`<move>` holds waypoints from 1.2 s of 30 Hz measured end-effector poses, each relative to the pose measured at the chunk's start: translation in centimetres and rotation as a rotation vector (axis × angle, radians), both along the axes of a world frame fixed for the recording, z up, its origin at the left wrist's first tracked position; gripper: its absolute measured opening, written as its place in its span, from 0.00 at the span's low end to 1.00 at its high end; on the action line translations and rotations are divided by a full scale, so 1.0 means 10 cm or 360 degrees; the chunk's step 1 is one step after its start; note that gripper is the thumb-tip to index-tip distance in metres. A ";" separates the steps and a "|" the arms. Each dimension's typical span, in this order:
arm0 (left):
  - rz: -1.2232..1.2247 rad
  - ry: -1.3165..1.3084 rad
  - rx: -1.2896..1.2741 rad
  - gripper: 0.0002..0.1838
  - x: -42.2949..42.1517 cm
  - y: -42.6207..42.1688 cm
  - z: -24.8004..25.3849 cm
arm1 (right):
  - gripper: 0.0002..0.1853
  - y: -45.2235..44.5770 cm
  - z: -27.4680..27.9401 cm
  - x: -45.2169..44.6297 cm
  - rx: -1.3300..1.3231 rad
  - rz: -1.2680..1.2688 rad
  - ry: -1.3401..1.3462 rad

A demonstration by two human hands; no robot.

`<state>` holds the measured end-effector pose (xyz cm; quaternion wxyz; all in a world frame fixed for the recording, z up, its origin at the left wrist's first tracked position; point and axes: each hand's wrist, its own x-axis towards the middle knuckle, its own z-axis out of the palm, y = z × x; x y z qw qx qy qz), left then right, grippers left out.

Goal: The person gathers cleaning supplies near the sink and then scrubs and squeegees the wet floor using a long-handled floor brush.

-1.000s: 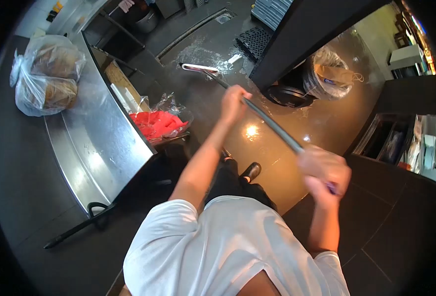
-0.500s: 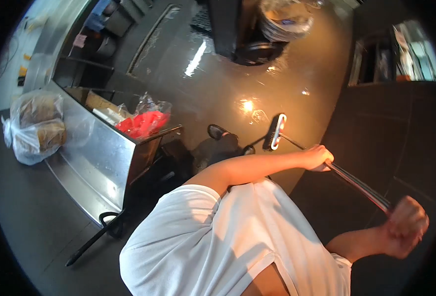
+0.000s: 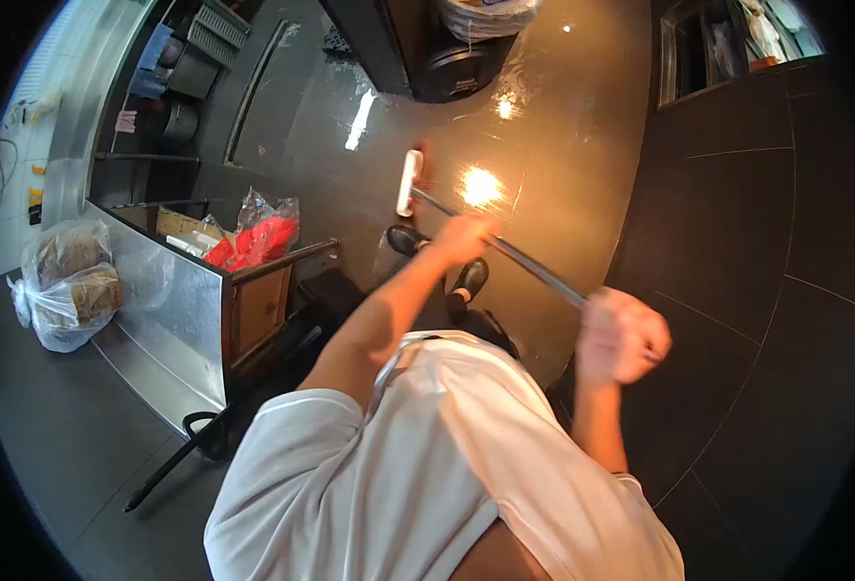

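A long-handled floor brush (image 3: 409,183) has its white-edged head down on the wet floor, just beyond my black shoes. My left hand (image 3: 467,238) is closed around the middle of its dark pole. Nearer the top end, my right hand (image 3: 625,336) wraps round the same pole, slightly blurred. The pole slants from the brush head at upper left down to my right hand. Wet, shiny floor (image 3: 544,145) with bright light reflections lies around the brush.
On the left stands a steel counter (image 3: 171,300) with a plastic bag of brown packages (image 3: 74,281) on it. Red plastic (image 3: 261,242) lies beside it. A black bin (image 3: 457,77) and dark post are ahead; a dark tiled wall (image 3: 728,252) is right.
The brush head has swung from beside the right wall leftward to in front of my shoes. Both hands have moved left with the pole, still gripping it. The view has shifted too.
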<state>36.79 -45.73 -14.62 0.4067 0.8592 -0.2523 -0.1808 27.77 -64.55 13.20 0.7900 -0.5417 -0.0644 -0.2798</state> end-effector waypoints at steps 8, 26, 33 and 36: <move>0.0436 -0.0215 0.0568 0.11 0.71 1.27 -0.25 | 0.15 0.68 -0.68 0.39 0.0150 0.0072 0.0210; -0.0249 0.0185 -0.0704 0.04 0.96 -0.74 0.54 | 0.21 0.53 1.19 1.17 -0.0696 0.0609 -0.0186; 0.0261 -0.0155 -0.0631 0.08 2.08 1.22 -0.30 | 0.22 1.50 0.27 2.31 -0.0086 0.0620 -0.0045; 0.0559 -0.0424 -0.0171 0.12 2.55 2.24 -0.49 | 0.21 2.18 -0.15 2.62 -0.0198 0.0661 0.0001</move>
